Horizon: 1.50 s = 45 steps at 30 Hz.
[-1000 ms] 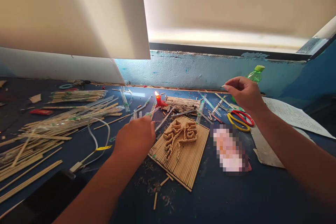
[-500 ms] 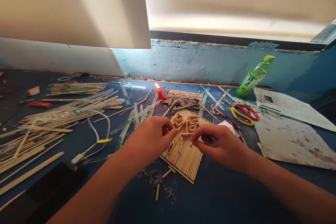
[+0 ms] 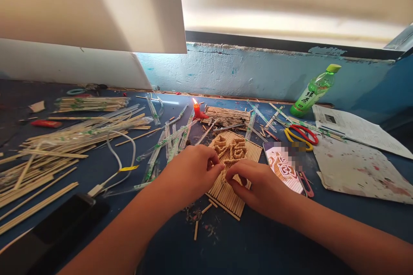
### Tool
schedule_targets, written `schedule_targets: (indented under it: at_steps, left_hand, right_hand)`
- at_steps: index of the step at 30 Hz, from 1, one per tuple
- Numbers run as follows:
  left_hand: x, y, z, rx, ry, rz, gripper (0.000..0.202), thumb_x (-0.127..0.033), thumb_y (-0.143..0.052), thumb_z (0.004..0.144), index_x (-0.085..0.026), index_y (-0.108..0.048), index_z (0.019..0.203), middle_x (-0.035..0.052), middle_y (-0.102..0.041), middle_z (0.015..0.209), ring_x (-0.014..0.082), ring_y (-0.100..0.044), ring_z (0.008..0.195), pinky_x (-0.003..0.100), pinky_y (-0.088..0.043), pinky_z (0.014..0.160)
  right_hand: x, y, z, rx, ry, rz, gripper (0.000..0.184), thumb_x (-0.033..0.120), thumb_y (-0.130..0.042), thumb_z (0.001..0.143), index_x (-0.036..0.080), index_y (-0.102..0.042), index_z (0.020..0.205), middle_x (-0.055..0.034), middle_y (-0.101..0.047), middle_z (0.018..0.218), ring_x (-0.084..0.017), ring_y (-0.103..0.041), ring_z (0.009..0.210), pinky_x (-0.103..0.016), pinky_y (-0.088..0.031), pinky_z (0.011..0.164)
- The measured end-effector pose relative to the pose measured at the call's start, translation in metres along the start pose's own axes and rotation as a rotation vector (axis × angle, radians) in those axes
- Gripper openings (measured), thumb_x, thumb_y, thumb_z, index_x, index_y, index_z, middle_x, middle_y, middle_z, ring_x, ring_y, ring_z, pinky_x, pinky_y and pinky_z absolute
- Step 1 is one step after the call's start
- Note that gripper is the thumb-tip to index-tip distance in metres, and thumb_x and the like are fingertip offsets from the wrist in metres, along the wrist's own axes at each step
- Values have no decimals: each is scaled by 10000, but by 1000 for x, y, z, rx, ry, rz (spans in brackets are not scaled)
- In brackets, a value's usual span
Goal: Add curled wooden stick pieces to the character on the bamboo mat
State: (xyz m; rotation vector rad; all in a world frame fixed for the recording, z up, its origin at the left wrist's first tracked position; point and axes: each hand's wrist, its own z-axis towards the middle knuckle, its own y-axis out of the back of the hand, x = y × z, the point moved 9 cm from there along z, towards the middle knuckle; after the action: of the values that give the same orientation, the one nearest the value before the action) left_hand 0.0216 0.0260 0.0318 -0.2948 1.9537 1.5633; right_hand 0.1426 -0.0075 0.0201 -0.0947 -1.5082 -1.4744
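Observation:
My left hand (image 3: 196, 167) hovers over the left side of a mat of thin wooden sticks (image 3: 230, 200) laid side by side, thumb and forefinger pinched. Close by it, my right hand (image 3: 258, 182) also has its fingers curled to a pinch, its tips almost meeting the left thumb. Whatever lies between the fingertips is too small to make out. Raised shapes built of short stick pieces (image 3: 238, 150) stand on the mat just beyond the fingers. The hands partly cover the lower shapes. A phone (image 3: 280, 163) showing a picture of a similar raised design lies right of the mat.
A lit red candle (image 3: 196, 111) burns behind the mat, beside a scorched stick bundle (image 3: 227, 116). Scissors (image 3: 300, 137), a utility knife (image 3: 305, 184) and a green tea bottle (image 3: 314, 90) stand or lie at right. Loose sticks (image 3: 61, 146) and a cabled black device (image 3: 61, 223) fill the left.
My right hand has moved left, bringing its fingertips close to my left hand's. More of the phone's picture shows. The view has shifted slightly.

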Motion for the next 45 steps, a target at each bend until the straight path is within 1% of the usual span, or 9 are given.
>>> schedule_targets:
  at_steps: [12,25,32,36,39,45]
  left_hand:
    - [3,-3,-2,5,-12,-6,238,-404,-564,836,-234,-690,729,28,-689,706,212,-597,634,298,-345,524]
    - [2,-2,-1,24,13,22,249,-410,-556,836,-238,-685,710,23,-682,700,214,-587,633,307,-343,522]
    - [2,-3,-1,32,3,39,254,-401,-545,843,-236,-683,709,16,-669,671,197,-577,611,303,-338,513]
    - [1,-4,-3,72,0,26,236,-371,-533,839,-243,-693,723,2,-660,651,174,-570,584,293,-344,498]
    - [1,-6,-4,106,-7,19,196,-313,-537,813,-256,-701,722,-15,-666,658,157,-575,586,280,-355,497]
    - [0,-7,-6,104,-46,63,184,-239,-532,767,-278,-711,742,-27,-679,692,147,-574,612,270,-365,528]
  right_hand:
    - [2,-4,0,19,34,-39,113,138,-537,888,224,-605,915,-27,-646,869,-163,-590,789,-287,-456,699]
    - [1,-7,0,24,25,-44,100,157,-534,899,221,-609,918,-27,-643,858,-162,-589,784,-282,-450,699]
    - [0,-8,-2,31,26,-37,108,172,-524,920,210,-623,937,-38,-649,882,-163,-596,820,-282,-453,739]
    - [-1,-9,-3,28,27,-36,107,165,-540,911,203,-635,945,-36,-644,883,-153,-592,816,-269,-450,739]
    - [-3,-10,-3,23,31,-39,123,161,-530,920,201,-641,953,-34,-645,887,-146,-591,813,-262,-446,738]
    - [-7,-12,-4,31,13,-51,153,189,-501,949,202,-651,974,-42,-655,908,-152,-602,840,-267,-449,759]
